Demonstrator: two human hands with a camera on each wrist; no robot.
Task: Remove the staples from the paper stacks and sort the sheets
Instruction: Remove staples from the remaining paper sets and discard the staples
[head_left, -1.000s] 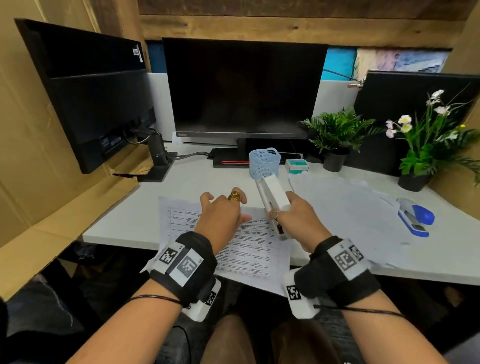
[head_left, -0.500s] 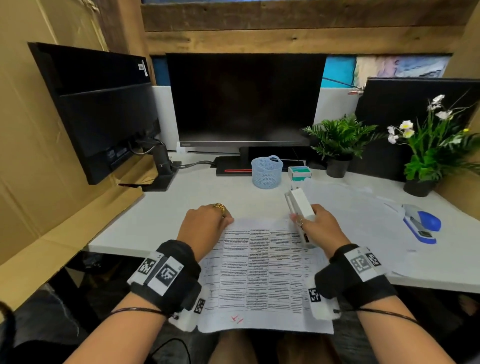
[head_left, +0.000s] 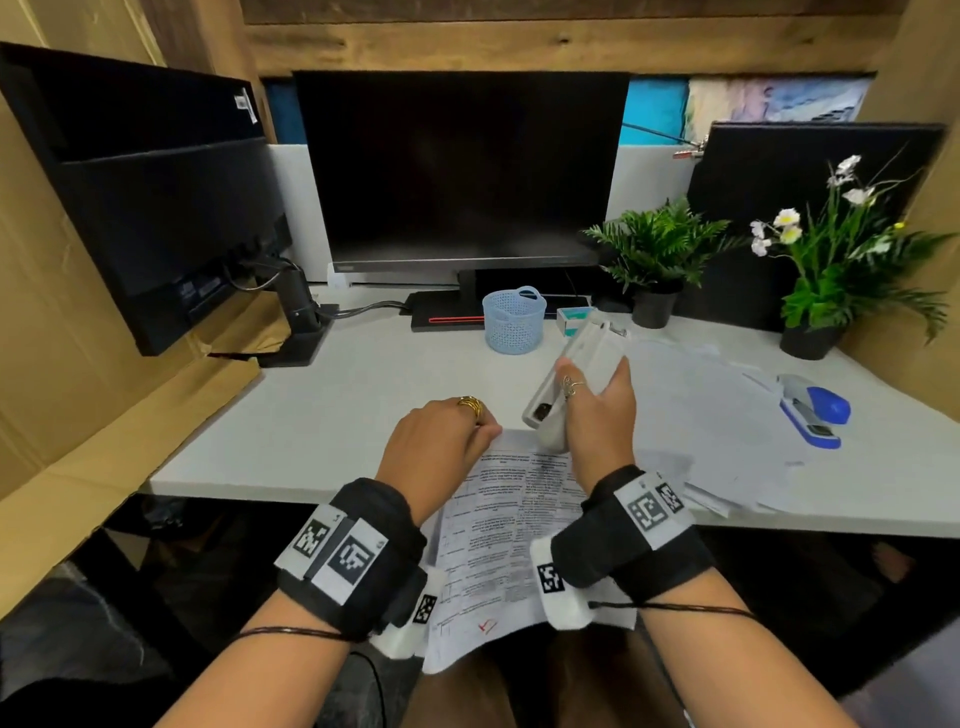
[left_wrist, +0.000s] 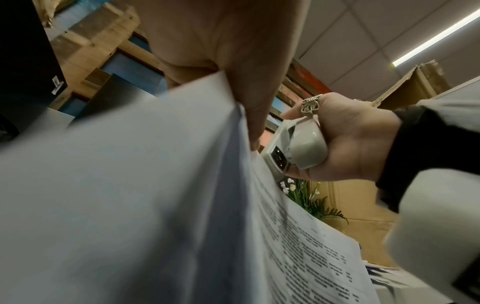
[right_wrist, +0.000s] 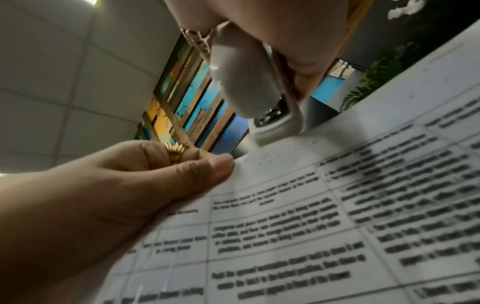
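White worktop carries a printed, table-ruled paper stack, corner pinched by left hand; right hand grips white stapler; staple hidden.

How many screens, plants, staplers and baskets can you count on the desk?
Screens: 3, the left monitor, the middle monitor and the dark screen on the right
Plants: 2, the fern and the flowering plant
Staplers: 2, the white stapler in the right hand, the blue stapler
Baskets: 1, the blue basket
Total: 8
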